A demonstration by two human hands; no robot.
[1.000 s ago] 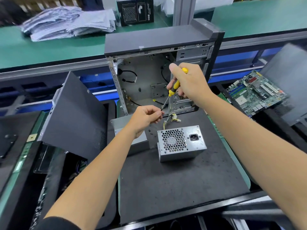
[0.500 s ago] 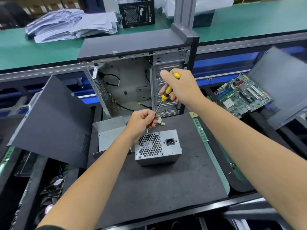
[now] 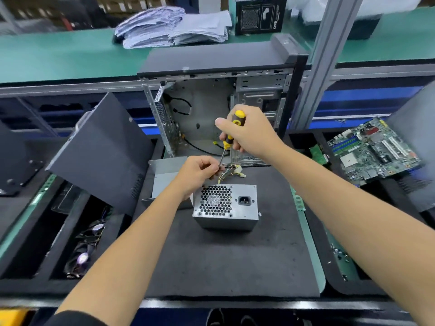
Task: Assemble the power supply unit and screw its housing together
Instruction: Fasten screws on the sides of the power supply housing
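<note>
Power supply unit (image 3: 226, 207): metal box, fan grille and socket facing up, on the dark surface (image 3: 230, 262) just before the open computer case (image 3: 219, 109). Likely heavy, rigid; hold by the side walls, not the wire bundle (image 3: 231, 171). Behind it, left hand (image 3: 196, 175) pinches at the screwdriver (image 3: 231, 135) tip; right hand (image 3: 250, 130) grips its handle

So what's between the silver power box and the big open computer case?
In the head view, a bunch of coloured wires lies between the power supply and the case.

One power supply unit (image 3: 226, 207), one screwdriver (image 3: 231, 132), one computer case (image 3: 219, 100), one motherboard (image 3: 374, 151), two hands.
</note>
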